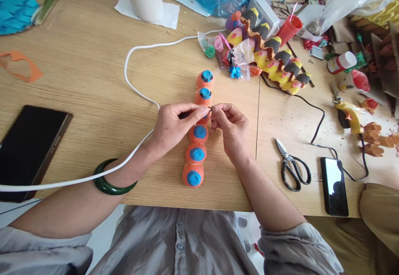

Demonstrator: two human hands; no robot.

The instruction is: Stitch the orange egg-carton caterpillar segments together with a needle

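Orange bumpy strip sits on the table, left hand and right hand meeting above it, fingertips kinda pinching a tiny dark bit.

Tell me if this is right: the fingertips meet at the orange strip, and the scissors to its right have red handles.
Not quite: the scissors have black handles, as the head view shows. The fingertips of the left hand and right hand do meet at the orange strip.
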